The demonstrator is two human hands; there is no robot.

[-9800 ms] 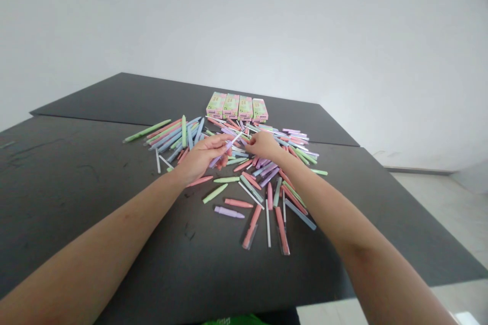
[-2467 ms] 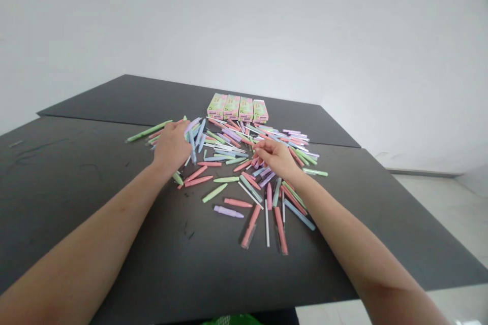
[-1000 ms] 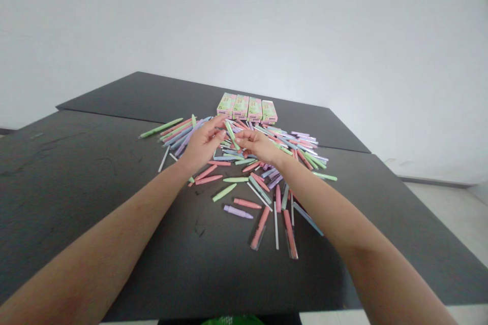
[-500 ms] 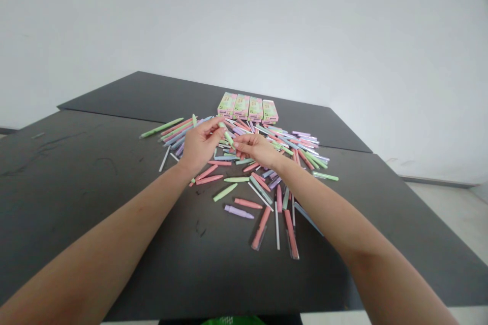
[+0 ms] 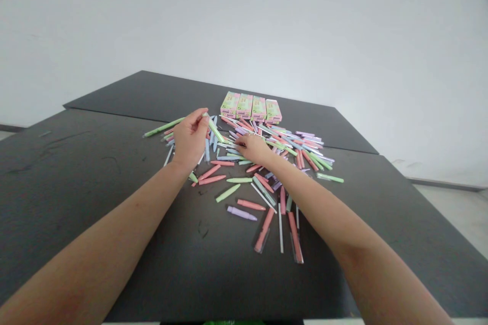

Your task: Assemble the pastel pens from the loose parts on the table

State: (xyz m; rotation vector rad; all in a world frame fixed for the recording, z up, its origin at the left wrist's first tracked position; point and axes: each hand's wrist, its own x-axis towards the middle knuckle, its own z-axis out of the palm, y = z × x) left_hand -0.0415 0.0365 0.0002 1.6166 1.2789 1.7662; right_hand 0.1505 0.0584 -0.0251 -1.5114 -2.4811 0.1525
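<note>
My left hand (image 5: 189, 137) is closed around a light green pen part (image 5: 215, 129), which slants down to the right from between thumb and fingers. Lower and to the right, my right hand (image 5: 253, 148) reaches into the heap of pen parts, its fingers bent together at thin white sticks (image 5: 227, 147); whether they grip one is hidden. Around the hands lie pink, blue, purple and green pen pieces. A light green tapered barrel (image 5: 227, 193), a pink barrel (image 5: 251, 205) and a purple barrel (image 5: 242, 213) lie on the near side.
Several pink-and-green boxes (image 5: 244, 105) stand in a row behind the heap. The dark table (image 5: 152, 274) has a seam across it and meets a white wall (image 5: 244, 25) at the back. One green pen piece (image 5: 330, 177) lies at the heap's right edge.
My hands have moved apart. The left keeps the green pen part and has shifted slightly left; the right has let go of it and come down into the heap.
</note>
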